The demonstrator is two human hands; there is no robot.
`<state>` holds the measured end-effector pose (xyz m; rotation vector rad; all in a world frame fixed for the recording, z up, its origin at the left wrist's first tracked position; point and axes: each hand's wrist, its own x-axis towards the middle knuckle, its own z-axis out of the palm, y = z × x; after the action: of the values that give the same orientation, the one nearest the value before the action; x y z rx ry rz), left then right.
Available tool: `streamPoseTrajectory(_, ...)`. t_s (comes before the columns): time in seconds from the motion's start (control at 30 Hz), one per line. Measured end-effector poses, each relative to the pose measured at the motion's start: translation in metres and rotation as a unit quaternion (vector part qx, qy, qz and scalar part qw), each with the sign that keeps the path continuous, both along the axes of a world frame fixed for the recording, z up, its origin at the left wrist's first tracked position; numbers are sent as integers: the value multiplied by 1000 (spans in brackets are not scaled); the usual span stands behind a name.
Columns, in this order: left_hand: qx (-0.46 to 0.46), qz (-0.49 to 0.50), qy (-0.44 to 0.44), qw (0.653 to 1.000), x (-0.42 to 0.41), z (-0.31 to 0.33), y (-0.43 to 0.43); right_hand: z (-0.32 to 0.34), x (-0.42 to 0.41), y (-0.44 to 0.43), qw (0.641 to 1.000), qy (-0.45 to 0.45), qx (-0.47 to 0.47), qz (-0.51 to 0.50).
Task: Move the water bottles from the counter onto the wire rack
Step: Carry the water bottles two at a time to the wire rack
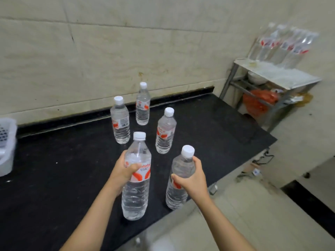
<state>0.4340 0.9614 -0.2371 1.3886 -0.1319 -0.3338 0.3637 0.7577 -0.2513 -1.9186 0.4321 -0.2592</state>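
Your left hand grips the left bottle and your right hand the right bottle, both upright at the near edge of the counter; the wire rack stands at two o'clock, nearer your right.

Nearest you, by the surface's front edge, your left hand holds the left bottle and your right hand holds the right bottle beside it. Three more bottles stand behind them on the surface. A basket sits far left. Beyond the surface's right end stands the wire rack, with a row of bottles on its top shelf.
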Motion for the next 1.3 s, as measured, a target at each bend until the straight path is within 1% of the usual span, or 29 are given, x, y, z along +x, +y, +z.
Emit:
streamPoseTrajectory(0.17, 9, -82, -19, 996, -33, -6, -117, 8, -47, -101, 999, -13, -18, -35)
streamPoseTrajectory(0.3, 10, -133, -14, 991, -62, -3, -196, 5, -90, -167, 996, 8, -30, -84)
streamPoseTrajectory(0.43, 32, -190, -7, 981, -77, 3, -256, -3, -127, -215, 989, 34, -22, -144)
streamPoseTrajectory(0.57, 33, -222, 1, 974, -75, 3, -303, -11, -144, -251, 981, 47, -14, -187)
streamPoseTrajectory(0.67, 20, -230, 20, 973, -64, -4, -336, -17, -143, -278, 974, 45, -3, -223)
streamPoseTrajectory(0.8, -46, -242, 51, 968, -39, -16, -384, -17, -129, -322, 968, 42, 4, -249)
streamPoseTrajectory(1.1, -134, -248, 56, 958, 45, -7, -505, 24, -67, -444, 962, 59, -87, -254)
streamPoseTrajectory(1.2, -160, -258, 64, 951, 67, -3, -535, 33, -60, -478, 958, 64, -105, -260)
streamPoseTrajectory(1.3, -168, -281, 49, 944, 71, 1, -570, 37, -61, -505, 950, 62, -111, -285)
